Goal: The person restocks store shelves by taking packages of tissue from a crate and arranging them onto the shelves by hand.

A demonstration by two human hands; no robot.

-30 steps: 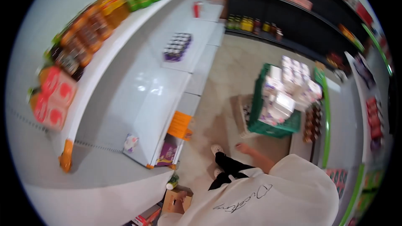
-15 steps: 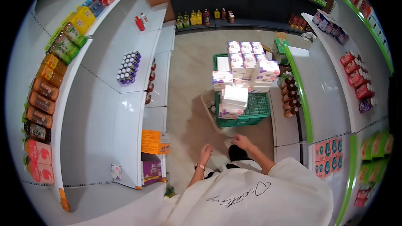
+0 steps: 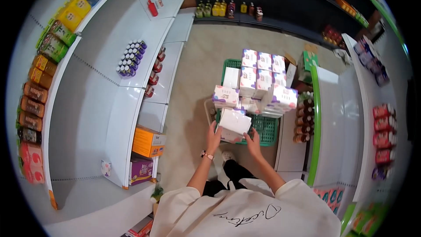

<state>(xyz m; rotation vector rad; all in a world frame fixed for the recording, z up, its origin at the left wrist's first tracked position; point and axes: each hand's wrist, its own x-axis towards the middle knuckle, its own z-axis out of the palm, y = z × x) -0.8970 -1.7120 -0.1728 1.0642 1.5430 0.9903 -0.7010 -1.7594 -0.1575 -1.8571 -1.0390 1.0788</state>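
A white tissue pack (image 3: 236,122) lies at the near end of a pile of white-and-purple packs, between my two hands. My left hand (image 3: 213,136) is on its left side, thumb toward me and fingers along the side. My right hand (image 3: 252,143) holds its near right corner. Another pack shows under it, partly hidden. Behind stand more tissue packs (image 3: 256,79), stacked in and above a green plastic crate (image 3: 268,137).
Shelves line both sides; the left shelf (image 3: 87,118) carries a cluster of small white-capped bottles (image 3: 131,57) and a lone small pack (image 3: 105,168). An orange box (image 3: 149,141) and a purple box (image 3: 141,170) sit low on the left. Brown bottles (image 3: 302,120) stand right of the crate.
Both hands have moved forward from in front of the crate to the two sides of the nearest tissue pack. The view has shifted, bringing the crate nearer to me.
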